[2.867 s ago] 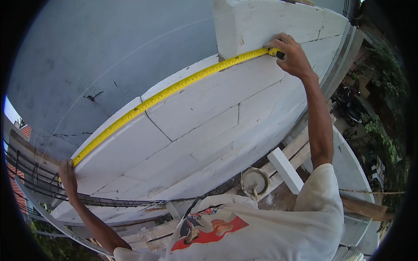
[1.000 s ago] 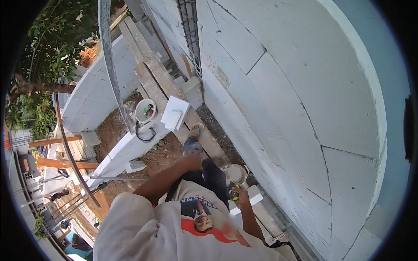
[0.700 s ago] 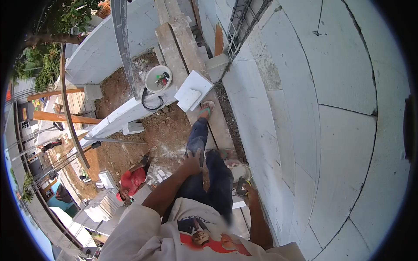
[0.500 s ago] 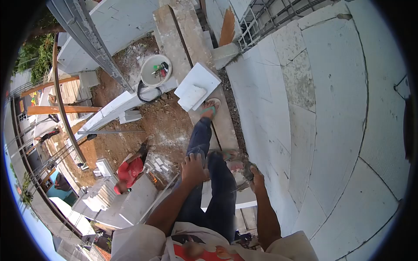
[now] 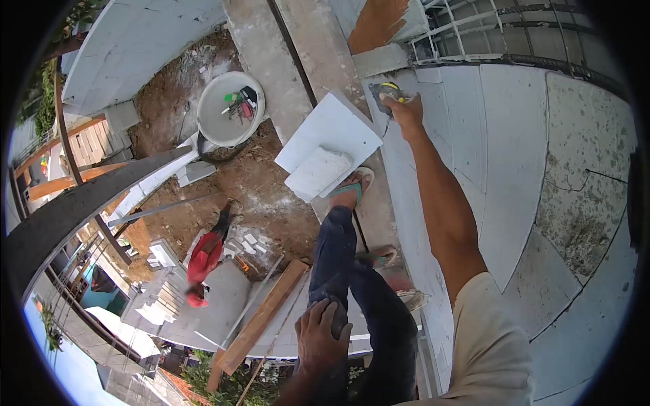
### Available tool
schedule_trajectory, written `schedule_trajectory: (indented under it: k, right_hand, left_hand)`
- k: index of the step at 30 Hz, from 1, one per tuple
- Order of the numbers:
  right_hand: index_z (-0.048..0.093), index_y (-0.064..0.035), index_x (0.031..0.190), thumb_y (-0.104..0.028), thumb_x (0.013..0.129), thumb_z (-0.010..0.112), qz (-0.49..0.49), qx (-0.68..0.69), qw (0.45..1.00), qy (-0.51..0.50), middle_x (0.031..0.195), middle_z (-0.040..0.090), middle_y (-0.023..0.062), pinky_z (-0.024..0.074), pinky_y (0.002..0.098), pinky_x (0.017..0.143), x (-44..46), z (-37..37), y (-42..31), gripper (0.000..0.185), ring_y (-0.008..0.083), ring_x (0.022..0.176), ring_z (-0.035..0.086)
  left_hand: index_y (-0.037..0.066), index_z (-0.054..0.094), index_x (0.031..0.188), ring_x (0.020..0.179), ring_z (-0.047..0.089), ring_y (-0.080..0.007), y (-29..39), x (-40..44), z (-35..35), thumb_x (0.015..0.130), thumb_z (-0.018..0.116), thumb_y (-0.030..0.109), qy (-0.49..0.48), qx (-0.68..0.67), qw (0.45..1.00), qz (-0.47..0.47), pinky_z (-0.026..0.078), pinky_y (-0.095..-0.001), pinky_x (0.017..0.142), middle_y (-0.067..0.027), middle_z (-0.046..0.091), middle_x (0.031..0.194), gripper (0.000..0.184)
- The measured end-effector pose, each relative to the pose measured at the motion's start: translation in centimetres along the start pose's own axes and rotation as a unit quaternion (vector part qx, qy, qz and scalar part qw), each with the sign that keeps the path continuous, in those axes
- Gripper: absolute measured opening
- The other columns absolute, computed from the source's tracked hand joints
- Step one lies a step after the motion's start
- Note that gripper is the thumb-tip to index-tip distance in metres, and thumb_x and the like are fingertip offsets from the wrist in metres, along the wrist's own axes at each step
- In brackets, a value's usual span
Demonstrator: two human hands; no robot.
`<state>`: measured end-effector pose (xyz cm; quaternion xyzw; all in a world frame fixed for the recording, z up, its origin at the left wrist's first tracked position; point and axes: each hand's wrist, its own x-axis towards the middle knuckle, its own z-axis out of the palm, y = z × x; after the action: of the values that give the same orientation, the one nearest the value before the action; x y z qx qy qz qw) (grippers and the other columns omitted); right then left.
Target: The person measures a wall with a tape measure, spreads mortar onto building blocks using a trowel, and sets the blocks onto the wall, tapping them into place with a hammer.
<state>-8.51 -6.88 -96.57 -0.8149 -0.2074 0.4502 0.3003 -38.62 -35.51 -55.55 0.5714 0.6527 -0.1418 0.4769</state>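
Observation:
My right hand [image 5: 404, 111] is stretched forward and closed around a yellow-and-black tape measure [image 5: 387, 92], held against the light block wall [image 5: 467, 128] near its far end. My left hand [image 5: 321, 340] lies over my bent knee, fingers draped on the dark trousers [image 5: 333, 271], holding nothing. In front of my foot, a white block [image 5: 325, 128] rests on the planks, with a smaller white block piece [image 5: 318, 172] on top.
I stand on scaffold planks [image 5: 261, 47] above the dirt ground. A white bucket [image 5: 211, 122] with tools stands ahead left. Steel rebar [image 5: 501, 57] lies beyond the wall. Below left, a person in red [image 5: 205, 257] is near stacked blocks. A wooden beam [image 5: 264, 314] runs beside my legs.
My right hand has moved from beside my leg forward to the wall's far end with the tape measure. The left hand stays on the knee. My view has shifted and tilted.

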Motion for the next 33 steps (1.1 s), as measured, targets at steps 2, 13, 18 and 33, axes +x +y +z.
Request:
schedule_trajectory:
  k: [2,13,18,33]
  right_hand:
    - [0.056,0.0017,0.13,-0.032,0.071,0.096,-0.092,0.012,0.995,-0.039,0.121,0.07,0.0193,0.0557,0.0384,0.091,2.4,4.5,-2.8,0.078,0.0267,0.105,0.069]
    - [0.059,0.0005,0.139,-0.028,0.085,0.083,-0.314,-0.324,0.89,-0.056,0.132,0.065,0.025,0.0494,0.0488,0.106,-0.2,10.0,-6.5,0.065,0.0434,0.125,0.06]
    - [0.053,-0.0101,0.15,-0.027,0.082,0.085,-0.536,-0.352,0.688,-0.34,0.143,0.058,0.0178,0.0424,0.0514,0.114,-16.3,7.1,-4.6,0.077,0.0355,0.136,0.054]
    - [0.049,-0.0018,0.155,-0.034,0.087,0.082,0.062,0.089,0.873,-0.476,0.135,0.065,0.0132,0.0453,0.0354,0.108,-35.1,-12.2,-2.9,0.082,0.0223,0.125,0.061]
  left_hand:
    - [0.007,0.065,0.135,0.134,0.053,-0.037,0.0,0.6,-0.3,0.078,0.087,0.027,-0.005,-0.016,1.0,-0.019,0.039,-0.0532,0.114,-0.0142,0.06,0.141,0.064]
    - [0.006,0.065,0.134,0.133,0.054,-0.0376,1.0,1.5,-1.1,0.079,0.085,0.024,0.006,-0.056,0.997,-0.052,0.041,-0.0527,0.112,-0.0138,0.06,0.141,0.061]
    - [0.006,0.065,0.134,0.135,0.053,-0.0374,1.6,1.3,-0.9,0.08,0.084,0.023,0.008,-0.051,0.997,-0.053,0.04,-0.053,0.113,-0.0137,0.061,0.139,0.06]
    - [0.004,0.064,0.136,0.138,0.051,-0.0368,0.0,-4.2,4.9,0.088,0.081,0.038,0.079,-0.039,0.996,0.0,0.037,-0.0523,0.117,-0.0169,0.059,0.143,0.061]
